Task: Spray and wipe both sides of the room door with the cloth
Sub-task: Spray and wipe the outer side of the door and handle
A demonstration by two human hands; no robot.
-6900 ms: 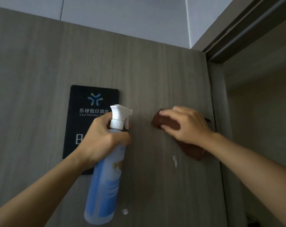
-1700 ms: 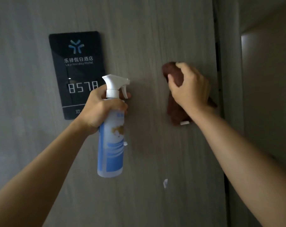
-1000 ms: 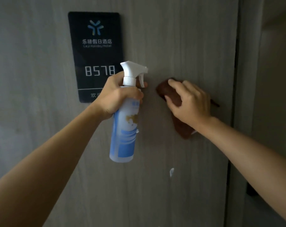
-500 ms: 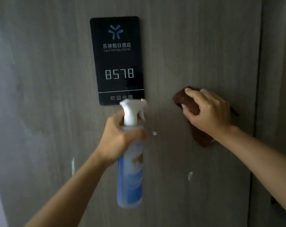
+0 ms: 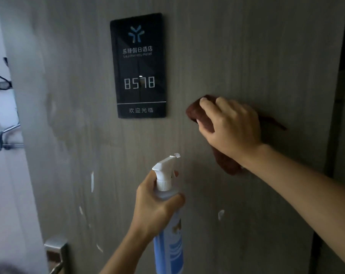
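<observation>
L hand [image 5: 155,210] has dropped w/ the spray bottle [image 5: 168,224]: half a sec ago the nozzle sat just under the room-number plaque [image 5: 139,66], now it's well below it, tipped toward the door [image 5: 246,46]. Grip on the bottle: fingers wrapped tight round the neck, one finger up front by the trigger; can't tell if it's squeezing. A white fleck sits right at the nozzle tip, maybe fresh spray, maybe a mark on the door.

R hand [image 5: 230,127] holds its spot approx. where it was, just right of the plaque's lower edge, fingers curled over the brown cloth [image 5: 225,163] and pressing it flat to the wood. Cloth bunches above the fingertips and trails below the wrist.

View has swung left & down vs. before: door handle [image 5: 56,252] now in shot bottom left, and the door's free edge w/ a bright room and a metal rack [image 5: 1,135] past it.

White foam streaks [image 5: 92,180] dot the lower panel; a dull smeared patch left of the plaque.

Read: upper area looks mostly wiped, work is shifting to the lower half. Next prob. spray low, then bring the cloth down thru the streaks. This face isn't finished; the other side can't be seen from here.
</observation>
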